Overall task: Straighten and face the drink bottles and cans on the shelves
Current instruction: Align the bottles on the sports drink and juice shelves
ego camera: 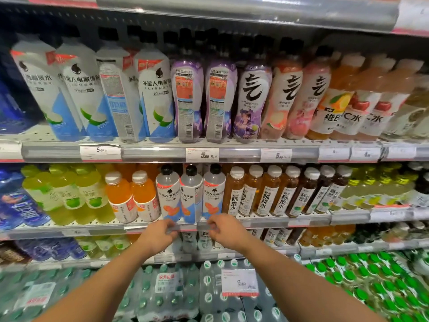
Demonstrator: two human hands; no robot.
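Note:
Three white bottles with black caps (190, 196) stand at the front of the middle shelf; the middle one is turned partly sideways. Just below them, my left hand (160, 237) and my right hand (226, 232) are at the shelf's grey price rail (186, 227), fingers curled and pinching its edge, a short gap between them. On the upper shelf, one tall white bottle (113, 96) and two purple bottles (204, 101) show their back labels. The others there face forward.
Orange juice bottles (130, 196) stand left of the white bottles and brown tea bottles (267, 191) to the right. Shrink-wrapped water packs (167, 289) with a price tag (239, 283) fill the bottom. Another shelf of bottles lies behind my hands.

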